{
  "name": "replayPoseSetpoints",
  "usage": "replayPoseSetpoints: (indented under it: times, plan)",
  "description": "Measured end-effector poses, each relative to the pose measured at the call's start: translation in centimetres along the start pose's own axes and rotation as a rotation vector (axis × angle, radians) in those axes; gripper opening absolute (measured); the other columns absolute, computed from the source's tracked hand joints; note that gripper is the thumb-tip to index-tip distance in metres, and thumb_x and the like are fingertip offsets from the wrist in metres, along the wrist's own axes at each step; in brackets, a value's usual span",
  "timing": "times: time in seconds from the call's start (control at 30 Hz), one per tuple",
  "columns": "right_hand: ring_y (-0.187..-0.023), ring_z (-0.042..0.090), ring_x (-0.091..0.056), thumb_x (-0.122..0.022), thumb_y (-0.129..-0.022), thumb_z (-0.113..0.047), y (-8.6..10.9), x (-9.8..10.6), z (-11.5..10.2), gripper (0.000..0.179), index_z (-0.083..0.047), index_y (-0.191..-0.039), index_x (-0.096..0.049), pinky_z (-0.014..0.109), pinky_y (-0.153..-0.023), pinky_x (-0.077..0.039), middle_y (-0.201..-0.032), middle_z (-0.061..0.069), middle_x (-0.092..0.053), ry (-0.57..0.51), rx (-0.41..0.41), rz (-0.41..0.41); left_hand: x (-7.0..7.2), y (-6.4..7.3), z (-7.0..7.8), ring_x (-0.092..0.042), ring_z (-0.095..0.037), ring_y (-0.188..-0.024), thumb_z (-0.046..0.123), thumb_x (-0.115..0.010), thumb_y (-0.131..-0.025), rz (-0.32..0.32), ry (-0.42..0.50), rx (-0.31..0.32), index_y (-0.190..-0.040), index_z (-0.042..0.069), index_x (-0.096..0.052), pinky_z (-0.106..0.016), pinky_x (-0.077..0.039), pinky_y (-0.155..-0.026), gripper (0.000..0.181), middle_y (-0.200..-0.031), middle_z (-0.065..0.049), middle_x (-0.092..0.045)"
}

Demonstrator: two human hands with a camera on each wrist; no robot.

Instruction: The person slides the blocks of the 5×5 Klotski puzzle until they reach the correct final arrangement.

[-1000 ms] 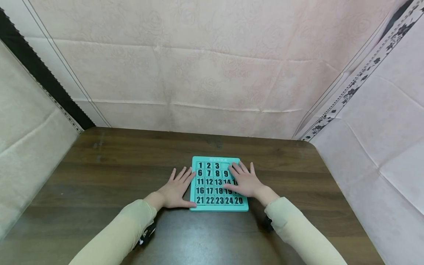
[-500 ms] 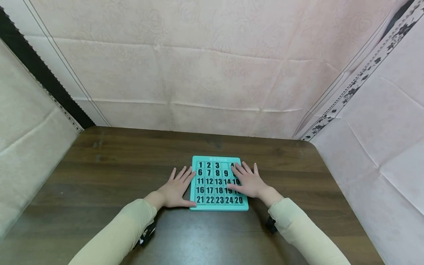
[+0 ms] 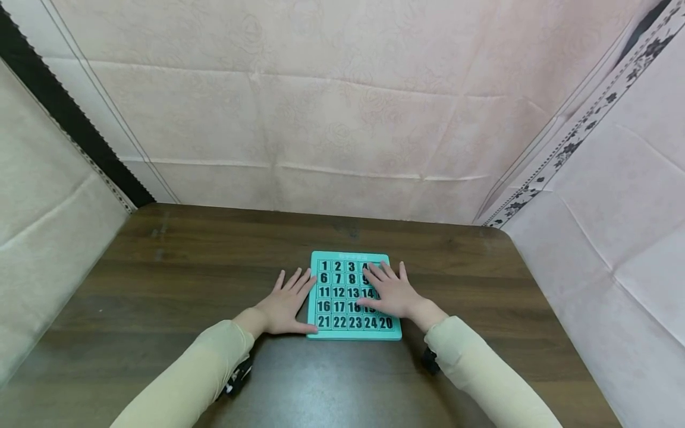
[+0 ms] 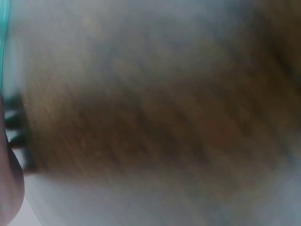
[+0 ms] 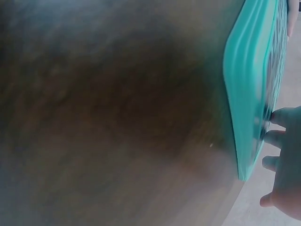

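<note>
A teal sliding number puzzle (image 3: 338,308) lies flat on the table, its black numbers on square tiles in rows. My left hand (image 3: 280,308) spreads along its left side, fingertips at the edge and thumb at the near left corner. Over the right part is my right hand (image 3: 398,295), fingers extended, fingertips around the 4 tile (image 3: 365,266). It hides several tiles on the right. In the right wrist view, the puzzle's thick side (image 5: 247,75) shows beside the right fingers (image 5: 275,138). Only a strip of the left hand (image 4: 9,188) appears in the left wrist view.
The brown wooden table (image 3: 187,267) surrounds the puzzle. Pale patterned cloth (image 3: 342,119) hangs behind it, with more cloth at the left and right sides. Dark devices sit under both wrists, one of them a black wrist device (image 3: 238,377) at the left sleeve.
The 4 tile has slid left, next to the 3. My right hand shifted slightly right, then back left across the puzzle. The left hand stays in place.
</note>
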State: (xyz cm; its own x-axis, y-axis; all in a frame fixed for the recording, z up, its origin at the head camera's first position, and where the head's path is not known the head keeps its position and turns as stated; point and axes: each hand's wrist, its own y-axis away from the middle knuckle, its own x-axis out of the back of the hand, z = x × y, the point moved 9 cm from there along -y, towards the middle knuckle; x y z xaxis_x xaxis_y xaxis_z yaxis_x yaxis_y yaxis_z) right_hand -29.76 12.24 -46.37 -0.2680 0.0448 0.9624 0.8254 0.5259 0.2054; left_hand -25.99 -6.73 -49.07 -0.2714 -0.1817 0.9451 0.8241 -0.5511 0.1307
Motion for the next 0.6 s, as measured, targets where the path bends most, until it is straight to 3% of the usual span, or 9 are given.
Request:
replayPoseSetpoints:
  times: [0.23,0.6]
  plan:
    - [-0.146,0.032,-0.006,-0.042,-0.088,-0.065,0.2,0.1,-0.2,0.081,-0.017,-0.15,-0.022,0.065,-0.109,0.005,-0.157,0.006,-0.019,-0.012,0.006,0.005,0.1,0.1,0.1,-0.002,-0.032,-0.146,0.077,-0.049,-0.075,0.003,-0.002,0.002,-0.152,0.011,-0.009,-0.059,0.002,-0.113,0.109,-0.159,-0.011,-0.004]
    - [-0.144,0.036,-0.014,-0.048,-0.088,-0.06,2.9,0.1,1.8,0.079,-0.013,-0.148,-0.029,0.067,-0.108,0.002,-0.154,0.009,-0.026,-0.059,0.004,0.048,0.0,0.0,0.0,-0.002,-0.032,-0.146,0.077,-0.049,-0.075,0.005,0.002,0.003,-0.152,0.011,-0.008,-0.06,0.001,-0.113,0.109,-0.159,-0.01,-0.003]
